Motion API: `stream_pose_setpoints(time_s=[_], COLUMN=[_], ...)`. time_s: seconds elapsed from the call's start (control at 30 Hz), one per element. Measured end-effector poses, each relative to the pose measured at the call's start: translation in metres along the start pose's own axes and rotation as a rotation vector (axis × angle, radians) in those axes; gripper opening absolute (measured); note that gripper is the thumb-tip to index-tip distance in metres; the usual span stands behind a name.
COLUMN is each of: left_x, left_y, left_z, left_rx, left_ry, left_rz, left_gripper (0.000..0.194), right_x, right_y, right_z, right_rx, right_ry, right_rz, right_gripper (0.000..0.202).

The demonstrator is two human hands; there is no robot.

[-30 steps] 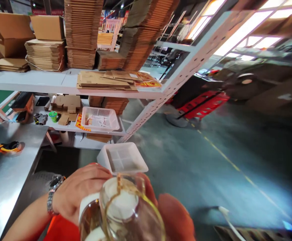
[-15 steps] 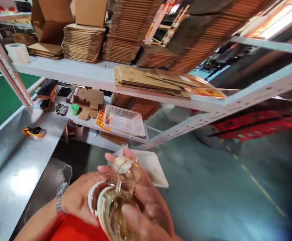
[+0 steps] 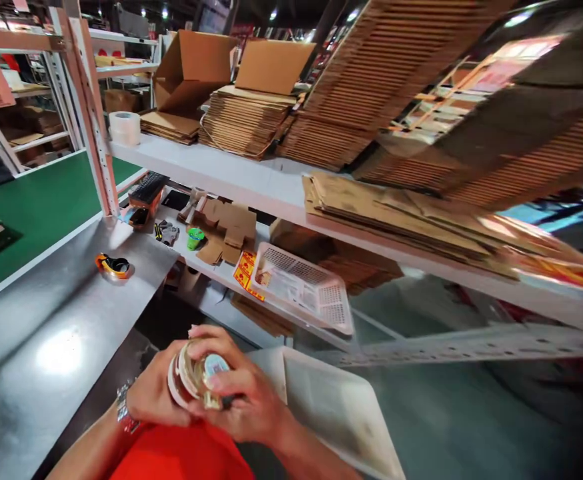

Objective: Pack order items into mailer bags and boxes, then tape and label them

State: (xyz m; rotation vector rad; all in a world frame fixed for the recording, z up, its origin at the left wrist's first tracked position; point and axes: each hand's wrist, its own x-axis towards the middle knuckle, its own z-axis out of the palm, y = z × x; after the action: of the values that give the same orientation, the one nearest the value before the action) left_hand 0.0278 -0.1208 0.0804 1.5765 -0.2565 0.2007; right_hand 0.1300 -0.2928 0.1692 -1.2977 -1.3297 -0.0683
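glassware (image 3: pixel 185 375) sits between left hand (image 3: pixel 153 390) and right hand (image 3: pixel 246 393), near white bin (image 3: pixel 336 410).

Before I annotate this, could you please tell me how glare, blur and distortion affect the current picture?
Head view: strong glare on the metal table; the far-right cardboard stack looks smeared; the upper shelf appears stretched rightwards; the lower right border falls dark; print on the held glassware is unreadable.

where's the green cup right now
The green cup is on the lower shelf, left of center in the head view, between the grey gloves and flattened cardboard.
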Motion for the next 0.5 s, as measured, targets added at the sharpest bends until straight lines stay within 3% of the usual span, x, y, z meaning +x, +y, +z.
stream_pose_setpoints(time_s=[0.17, 0.33, 0.43, 0.5], left_x=[0.007, 0.023, 0.038, 0.055], left_y=[-0.009, -0.025, -0.042, -0.055], left_z=[-0.011, -0.036, -0.050, -0.057], left_rx=[0.051, 0.103, 0.237, 0.253], left_ry=[0.112, 0.189, 0.300, 0.378], left_rz=[-0.008, 0.002, -0.003, -0.005], left_gripper=[0.077, 0.065, 0.058, 0.065], right_x=[0.014, 0.037, 0.060, 0.078], right_y=[0.034, 0.079, 0.113, 0.136], right_z=[0.011, 0.019, 0.012, -0.001], right_rx=[0.136, 0.312, 0.359, 0.321], right_ry=[0.012, -0.012, -0.141, -0.258], right_rz=[-0.003, 0.008, -0.021, -0.026], right_gripper=[0.055, 0.032, 0.039, 0.061])
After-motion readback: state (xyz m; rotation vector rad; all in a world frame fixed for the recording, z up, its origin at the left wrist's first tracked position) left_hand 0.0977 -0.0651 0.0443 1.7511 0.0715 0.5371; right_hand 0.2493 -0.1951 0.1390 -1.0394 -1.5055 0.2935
